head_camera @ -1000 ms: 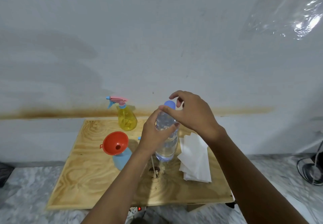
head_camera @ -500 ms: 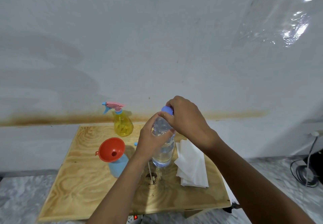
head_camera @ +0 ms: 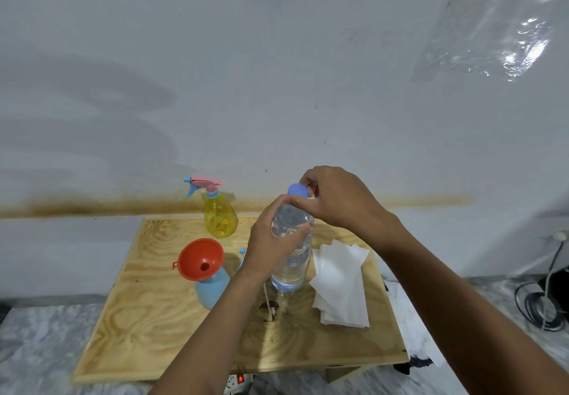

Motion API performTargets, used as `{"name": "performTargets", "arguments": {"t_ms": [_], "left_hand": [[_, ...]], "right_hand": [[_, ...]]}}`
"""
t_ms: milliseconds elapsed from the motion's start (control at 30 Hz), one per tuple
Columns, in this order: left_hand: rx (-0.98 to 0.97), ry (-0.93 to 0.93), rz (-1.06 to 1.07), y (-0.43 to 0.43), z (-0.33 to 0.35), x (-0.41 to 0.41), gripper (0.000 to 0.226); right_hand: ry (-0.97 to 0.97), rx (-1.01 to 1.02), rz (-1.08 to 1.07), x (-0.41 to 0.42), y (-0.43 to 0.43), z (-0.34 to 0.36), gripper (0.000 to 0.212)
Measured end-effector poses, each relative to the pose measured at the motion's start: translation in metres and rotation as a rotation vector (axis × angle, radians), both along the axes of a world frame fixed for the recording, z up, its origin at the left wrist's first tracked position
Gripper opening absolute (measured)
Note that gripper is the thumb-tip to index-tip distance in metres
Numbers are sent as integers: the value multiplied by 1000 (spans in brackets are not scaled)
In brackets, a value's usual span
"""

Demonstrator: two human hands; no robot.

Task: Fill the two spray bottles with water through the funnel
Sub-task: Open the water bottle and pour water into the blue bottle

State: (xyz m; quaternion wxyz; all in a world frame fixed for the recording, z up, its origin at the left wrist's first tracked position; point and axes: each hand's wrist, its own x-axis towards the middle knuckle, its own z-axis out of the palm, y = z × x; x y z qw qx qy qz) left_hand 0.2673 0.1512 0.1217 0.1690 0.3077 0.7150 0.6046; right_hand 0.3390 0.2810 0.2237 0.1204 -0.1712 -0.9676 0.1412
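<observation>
counter [head_camera: 147, 327]: plywood, carrying everything.
water bottle [head_camera: 292, 265]: upright, long axis vertical, mid-counter.
blue sprayer [head_camera: 212, 290]: near, on the bottle's left side.
left hand [head_camera: 268, 250]: curled round the bottle's shoulder, nearer the funnel.
right hand [head_camera: 338, 200]: above, fingers pinching the cap.
funnel [head_camera: 200, 259]: seated in the blue sprayer; your pour likely tips left.
cap [head_camera: 297, 190]: on the neck; loosen it first.

Bare wood on the board [head_camera: 129, 333] front-left, I could come in there. Funnel [head_camera: 201, 259] atop the blue spray bottle [head_camera: 212, 291] blocks mid-left, yellow spray bottle [head_camera: 220, 219] behind it at the wall [head_camera: 277, 86]. Centre's crowded: left hand [head_camera: 271, 250] round the water bottle [head_camera: 292, 268], right hand [head_camera: 335, 197] pinching its cap [head_camera: 297, 190]. Tissues [head_camera: 341, 287] cover the right.
</observation>
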Motion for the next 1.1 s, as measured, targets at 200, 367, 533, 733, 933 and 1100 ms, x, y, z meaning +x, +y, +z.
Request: {"name": "performTargets", "arguments": {"t_ms": [200,367,533,733,933,1100], "left_hand": [[-39,-41,29,2,-5,-2,78],[-17,-56,37,2,-1,2,73],[-2,-16,15,1,1,2,48],[6,-8,-5,2,0,1,44],[23,11,-15,2,-1,1,46],[-13,-11,11,3,-6,-1,60]], "right_hand": [[-63,138,197,1,10,2,38],[-112,123,226,1,16,7,38],[-23,12,14,-5,3,6,47],[-47,154,156,-7,1,10,36],[-62,-1,168,-4,8,11,45],[-131,36,177,-9,10,12,39]]}}
